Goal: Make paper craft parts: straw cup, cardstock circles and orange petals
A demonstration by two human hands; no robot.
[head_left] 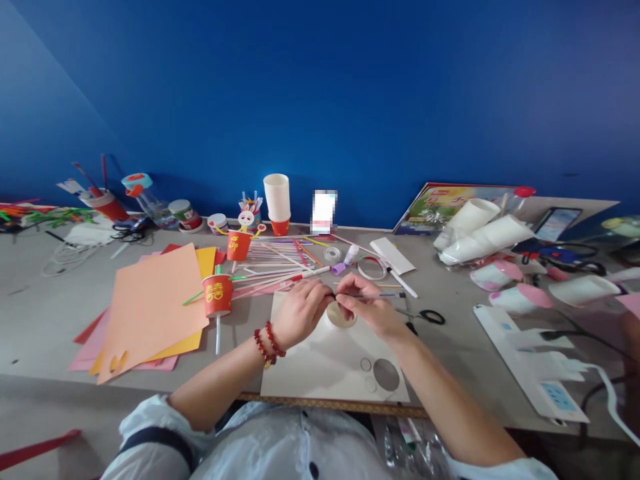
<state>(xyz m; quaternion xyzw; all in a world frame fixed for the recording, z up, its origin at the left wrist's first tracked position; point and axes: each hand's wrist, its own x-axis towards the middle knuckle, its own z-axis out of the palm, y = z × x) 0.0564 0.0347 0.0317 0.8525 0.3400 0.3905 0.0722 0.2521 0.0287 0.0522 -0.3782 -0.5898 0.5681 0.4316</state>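
My left hand (299, 311) is closed around a small white paper cup (341, 316), gripping it on its side over a white sheet of card (320, 367). My right hand (369, 307) pinches a thin pencil-like stick (385, 295) that lies level across the cup's round base. A red bead bracelet sits on my left wrist. The card has round holes cut near its front right corner.
An orange paper stack (150, 307) lies at the left with a red cup on a straw (217, 295). Loose straws (280, 263), tape rolls and scissors (425, 316) lie beyond and to the right. White cups (480, 233) crowd the right side. A stack of cups (277, 199) stands by the blue wall.
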